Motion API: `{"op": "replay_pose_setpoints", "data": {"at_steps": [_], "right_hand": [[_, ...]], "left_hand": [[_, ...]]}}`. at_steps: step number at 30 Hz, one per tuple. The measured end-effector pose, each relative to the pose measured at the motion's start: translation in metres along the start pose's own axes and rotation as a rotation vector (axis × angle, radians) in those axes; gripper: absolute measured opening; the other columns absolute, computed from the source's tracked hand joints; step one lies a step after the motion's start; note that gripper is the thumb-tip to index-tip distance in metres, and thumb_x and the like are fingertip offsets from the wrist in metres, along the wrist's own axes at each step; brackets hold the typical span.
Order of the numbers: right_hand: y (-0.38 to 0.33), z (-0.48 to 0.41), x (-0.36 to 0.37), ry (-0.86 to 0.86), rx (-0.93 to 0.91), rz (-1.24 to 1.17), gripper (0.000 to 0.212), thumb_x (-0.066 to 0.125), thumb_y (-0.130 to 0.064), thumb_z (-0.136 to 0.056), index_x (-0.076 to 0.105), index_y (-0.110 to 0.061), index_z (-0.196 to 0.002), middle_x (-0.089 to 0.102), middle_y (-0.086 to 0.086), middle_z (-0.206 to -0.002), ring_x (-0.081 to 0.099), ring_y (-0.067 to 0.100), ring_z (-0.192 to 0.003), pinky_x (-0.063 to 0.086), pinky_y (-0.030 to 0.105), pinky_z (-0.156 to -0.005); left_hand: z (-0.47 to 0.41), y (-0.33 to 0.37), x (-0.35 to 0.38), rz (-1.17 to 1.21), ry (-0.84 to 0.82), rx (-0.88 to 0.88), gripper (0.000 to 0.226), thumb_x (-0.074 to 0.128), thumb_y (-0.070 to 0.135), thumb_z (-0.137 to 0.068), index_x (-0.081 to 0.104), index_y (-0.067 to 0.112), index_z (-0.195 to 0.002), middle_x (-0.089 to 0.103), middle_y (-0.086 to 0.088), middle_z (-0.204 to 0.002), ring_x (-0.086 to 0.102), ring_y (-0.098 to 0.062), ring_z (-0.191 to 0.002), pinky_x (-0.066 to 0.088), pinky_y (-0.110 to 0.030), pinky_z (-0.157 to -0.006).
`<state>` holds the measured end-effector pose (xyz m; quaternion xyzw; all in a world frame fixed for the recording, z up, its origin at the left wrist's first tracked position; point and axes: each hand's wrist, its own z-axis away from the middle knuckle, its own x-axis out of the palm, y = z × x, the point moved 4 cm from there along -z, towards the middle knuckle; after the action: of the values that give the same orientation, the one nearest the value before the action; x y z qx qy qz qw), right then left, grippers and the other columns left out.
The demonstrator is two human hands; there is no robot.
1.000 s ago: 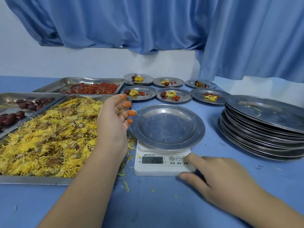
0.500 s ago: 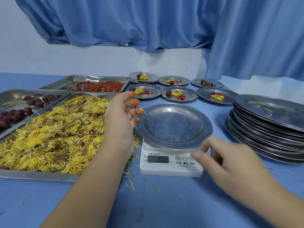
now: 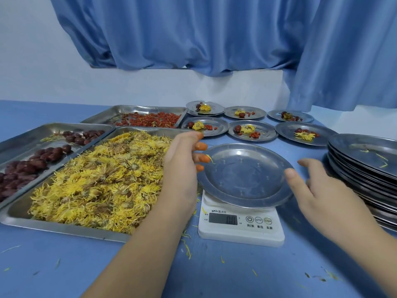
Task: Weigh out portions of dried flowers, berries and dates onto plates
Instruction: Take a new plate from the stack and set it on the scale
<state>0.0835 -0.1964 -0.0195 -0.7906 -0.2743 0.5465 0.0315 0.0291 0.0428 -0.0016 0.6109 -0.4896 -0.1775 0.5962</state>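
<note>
- Right now an empty steel plate (image 3: 242,173) sits on a white kitchen scale (image 3: 240,233), near the middle of the blue worktop (image 3: 214,278).
- The left grip (image 3: 182,162) is at the plate's left rim. Its orange-stained fingertips (image 3: 203,158) are loosely spread towards the metal and hold nothing.
- The right grip (image 3: 322,190) is on the plate's right side. Its thumb tip is at the rim, its fingers are relaxed beyond the edge, and it clasps nothing.
- Left of the scale, a large tray (image 3: 64,226) is heaped with yellow dried flowers (image 3: 96,181).
- Further left, a second tray (image 3: 25,134) holds dark red dates (image 3: 21,171).
- A far tray (image 3: 137,108) holds red berries (image 3: 150,121).
- Six filled plates (image 3: 268,136) stand in two rows at the far side. Each carries a little of all three ingredients.
- A stack of bare plates (image 3: 354,175) rises at the right, just beside the right grip.
- Loose yellow petals (image 3: 187,248) are scattered on the worktop near the scale.
- Blue curtains (image 3: 193,35) hang behind.
</note>
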Motion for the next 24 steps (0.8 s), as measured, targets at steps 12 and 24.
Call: {"op": "replay_pose_setpoints", "data": {"at_steps": [12,24], "right_hand": [[-0.019,0.008,-0.006,0.008,-0.104,-0.06,0.064,0.01,-0.07,-0.081,0.033,-0.034,-0.128,0.062,-0.005,-0.062,0.061,0.016,-0.064,0.047,0.034,-0.058],[-0.047,0.018,-0.025,0.091,-0.269,-0.125,0.044,0.037,-0.054,-0.084,0.063,-0.025,-0.104,0.043,-0.014,-0.041,0.039,-0.005,-0.038,0.021,0.018,-0.038]], "left_hand": [[0.014,0.01,0.011,-0.121,-0.091,0.072,0.019,0.054,0.031,-0.087,0.069,0.038,-0.077,0.065,0.009,-0.077,0.059,-0.009,-0.065,0.043,-0.026,-0.063],[-0.075,0.081,-0.065,-1.306,-0.173,0.238,0.025,0.054,0.021,-0.094,0.058,0.029,-0.118,0.061,0.011,-0.118,0.063,-0.009,-0.09,0.051,-0.016,-0.068]]}}
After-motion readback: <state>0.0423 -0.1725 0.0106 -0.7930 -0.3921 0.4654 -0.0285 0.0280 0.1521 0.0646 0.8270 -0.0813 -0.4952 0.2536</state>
